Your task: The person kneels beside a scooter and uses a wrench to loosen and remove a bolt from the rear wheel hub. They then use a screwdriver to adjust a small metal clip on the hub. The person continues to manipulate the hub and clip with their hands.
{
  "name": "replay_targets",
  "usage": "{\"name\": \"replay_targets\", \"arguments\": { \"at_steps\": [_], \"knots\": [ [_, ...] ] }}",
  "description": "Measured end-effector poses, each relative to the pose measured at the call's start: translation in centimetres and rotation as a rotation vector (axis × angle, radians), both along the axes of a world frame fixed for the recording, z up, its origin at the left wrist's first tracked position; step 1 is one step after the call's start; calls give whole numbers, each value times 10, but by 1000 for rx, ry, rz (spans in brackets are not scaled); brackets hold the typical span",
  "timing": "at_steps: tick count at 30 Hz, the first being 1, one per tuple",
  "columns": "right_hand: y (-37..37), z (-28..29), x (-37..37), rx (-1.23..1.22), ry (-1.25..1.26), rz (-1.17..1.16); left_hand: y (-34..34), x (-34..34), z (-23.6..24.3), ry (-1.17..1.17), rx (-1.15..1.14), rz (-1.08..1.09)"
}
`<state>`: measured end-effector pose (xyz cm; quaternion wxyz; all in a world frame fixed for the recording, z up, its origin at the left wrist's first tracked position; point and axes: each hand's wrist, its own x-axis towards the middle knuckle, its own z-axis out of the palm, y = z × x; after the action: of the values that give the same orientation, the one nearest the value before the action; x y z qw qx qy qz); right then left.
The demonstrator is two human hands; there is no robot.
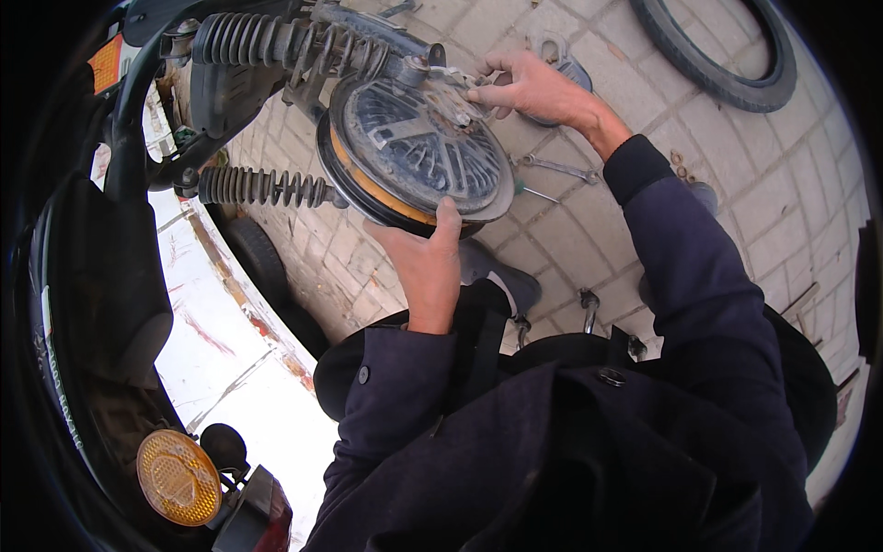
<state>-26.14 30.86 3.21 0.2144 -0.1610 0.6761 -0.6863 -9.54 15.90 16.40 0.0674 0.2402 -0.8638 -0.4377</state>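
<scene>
A dusty, dark wheel hub (428,161) with raised ribs and an orange-yellow band round its rim sits at the rear of a scooter, with no tyre on it. My left hand (427,271) grips its near edge, thumb on top and the other fingers hidden beneath. At the hub's upper right, my right hand (541,90) has its thumb and fingers bent together by the axle area. Whatever lies between those fingertips is too small to make out. Two coil-spring shock absorbers, an upper one (244,41) and a lower one (267,187), extend toward the hub from the left.
On the paving bricks lie a wrench (563,168), a screwdriver (538,191) and, farther off, a loose tyre (658,41). Another tyre (258,258) rests beside a white panel (212,304). An amber reflector light (179,477) projects from the scooter's body at lower left.
</scene>
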Motion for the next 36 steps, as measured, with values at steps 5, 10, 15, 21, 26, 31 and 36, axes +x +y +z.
{"name": "replay_targets", "arguments": {
  "at_steps": [5, 10, 15, 21, 26, 31, 36],
  "knots": [
    [-1, 2, 3, 95, 101, -52, 0, 2, 2, -10, 48, -18],
    [-6, 0, 9, -61, 75, -174, 1, 0, -1, 25, 54, 14],
    [-5, 2, 11, -8, 48, -132, 4, 2, 0, 16, 53, -3],
    [-4, 7, 3, 93, 114, -108, 4, 5, -4, 4, -31, -1],
    [-22, 8, 14, 185, 261, -319, 5, 7, -8, 3, 7, 30],
    [-24, -1, 15, 182, 156, -254, 3, 6, -7, -16, -4, 20],
    [-25, -2, 17, 156, 217, -358, 4, 3, -4, 27, 27, 12]
  ]
}}
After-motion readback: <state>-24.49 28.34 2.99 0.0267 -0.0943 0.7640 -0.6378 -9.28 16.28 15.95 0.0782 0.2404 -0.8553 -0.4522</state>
